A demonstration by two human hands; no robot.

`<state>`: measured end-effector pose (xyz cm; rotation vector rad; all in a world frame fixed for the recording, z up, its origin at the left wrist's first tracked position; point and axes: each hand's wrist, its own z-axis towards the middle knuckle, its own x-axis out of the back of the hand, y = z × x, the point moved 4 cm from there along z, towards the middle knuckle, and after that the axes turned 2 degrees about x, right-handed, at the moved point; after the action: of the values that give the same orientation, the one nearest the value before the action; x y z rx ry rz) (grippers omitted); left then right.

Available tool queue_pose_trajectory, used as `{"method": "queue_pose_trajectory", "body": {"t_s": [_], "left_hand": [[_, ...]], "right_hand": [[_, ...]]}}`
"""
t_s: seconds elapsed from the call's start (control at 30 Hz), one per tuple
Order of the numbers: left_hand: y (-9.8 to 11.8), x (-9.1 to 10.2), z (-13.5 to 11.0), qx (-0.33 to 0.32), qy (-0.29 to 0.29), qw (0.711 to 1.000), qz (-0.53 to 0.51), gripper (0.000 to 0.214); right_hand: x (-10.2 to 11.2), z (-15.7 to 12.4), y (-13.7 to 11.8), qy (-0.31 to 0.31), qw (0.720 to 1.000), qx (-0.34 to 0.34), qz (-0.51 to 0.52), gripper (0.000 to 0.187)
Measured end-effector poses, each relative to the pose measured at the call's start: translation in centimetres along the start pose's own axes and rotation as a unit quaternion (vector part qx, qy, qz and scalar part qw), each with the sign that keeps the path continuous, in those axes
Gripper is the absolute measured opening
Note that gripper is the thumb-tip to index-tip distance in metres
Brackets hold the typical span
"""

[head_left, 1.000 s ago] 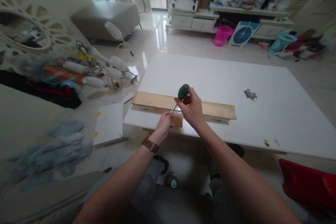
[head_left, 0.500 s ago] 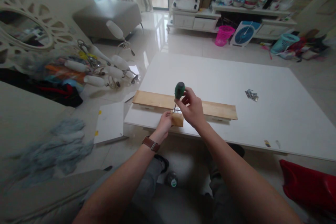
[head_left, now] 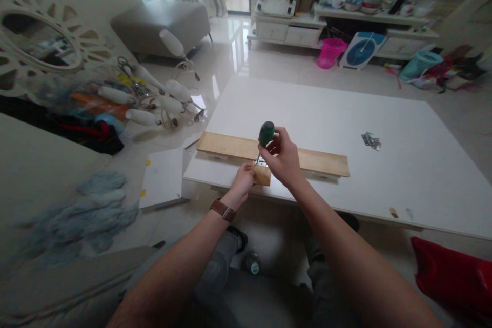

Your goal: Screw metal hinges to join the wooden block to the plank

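Observation:
My right hand (head_left: 282, 156) is closed around a green and black screwdriver (head_left: 266, 134), which stands nearly upright with its shaft pointing down. Its tip meets a small metal hinge (head_left: 262, 162) joining a short wooden block (head_left: 262, 176) to a long wooden board (head_left: 226, 144); the exact contact point is too small to make out. My left hand (head_left: 243, 180), with a brown strap at the wrist, grips the block's left side. The board lies across the near side of a large white panel (head_left: 307, 107), and the block sits at the panel's near edge.
Several loose metal hinges (head_left: 371, 141) lie on the panel to the right. Two small pieces, one a yellowish bit (head_left: 393, 212), rest near its front edge. A white board (head_left: 161, 178) is on the floor at left, a red object (head_left: 451, 269) at lower right, a bottle (head_left: 252, 262) below.
The camera view has shifted slightly, so everything sits a little further right. The screwdriver leans a bit differently in my right hand; both hands keep their holds.

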<state>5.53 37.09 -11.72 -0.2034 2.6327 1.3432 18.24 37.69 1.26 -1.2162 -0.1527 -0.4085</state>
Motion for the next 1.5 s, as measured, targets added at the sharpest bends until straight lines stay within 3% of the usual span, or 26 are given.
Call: {"method": "queue_pose_trajectory", "body": {"t_s": [0.27, 0.53, 0.97, 1.17, 1.5], "left_hand": [[0.07, -0.02, 0.08, -0.002, 0.001, 1.000, 0.003, 0.018], [0.04, -0.03, 0.14, 0.003, 0.006, 1.000, 0.012, 0.020], [0.09, -0.15, -0.05, 0.002, 0.011, 1.000, 0.002, 0.018], [0.13, -0.08, -0.01, 0.002, 0.012, 1.000, 0.013, 0.018], [0.15, -0.12, -0.04, 0.010, 0.005, 1.000, 0.011, 0.022]], "right_hand": [[-0.06, -0.02, 0.39, 0.002, 1.000, 0.010, 0.011, 0.038], [0.08, 0.19, 0.48, 0.019, 1.000, -0.004, -0.021, 0.019], [0.07, 0.02, 0.28, 0.015, 0.999, -0.023, 0.017, 0.037], [0.18, 0.11, 0.53, 0.029, 0.999, -0.023, -0.033, 0.022], [0.07, -0.05, 0.11, 0.012, 0.999, -0.032, 0.027, 0.025]]}}
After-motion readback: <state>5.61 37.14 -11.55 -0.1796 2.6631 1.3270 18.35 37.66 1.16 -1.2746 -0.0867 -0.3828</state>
